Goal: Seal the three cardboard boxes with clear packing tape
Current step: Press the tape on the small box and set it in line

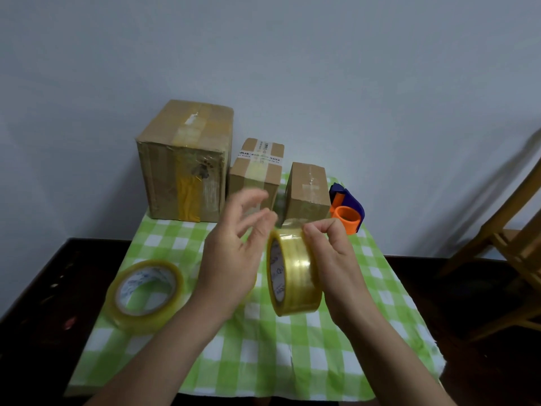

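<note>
Left hand: the left hand is raised above the cloth, back toward the camera, with the fingers spread and loosely bent. It grasps nothing. The fingertips are blurred and lie just beside the top edge of the held roll; contact cannot be told.
Right hand: the right hand grips the held roll from the right side. Its fingers curl over the top rim and pinch there.
Forearms: both are bare and enter from the bottom edge, converging toward the centre.
Held roll: clear, yellowish tape standing on edge in the air above the cloth, in front of the small box. The open core faces left.
Flat roll: the flat roll is the same kind of tape and lies on the cloth at left, well apart from the hands.
Writing: the white label on the middle box shows digits, of which "5552" is readable. Blue print inside both cores is too small to read. The large box bears a dark mark under the tape on its front.
Boxes: three brown cardboard boxes stand in a row at the far edge of the cloth, from large at left to small at right. Tape strips run over each top.
Dispenser: the blue and orange dispenser stands just right of the small box.
Surroundings: the green-and-white checked cloth lies on a dark table. A wooden chair is at right.
</note>
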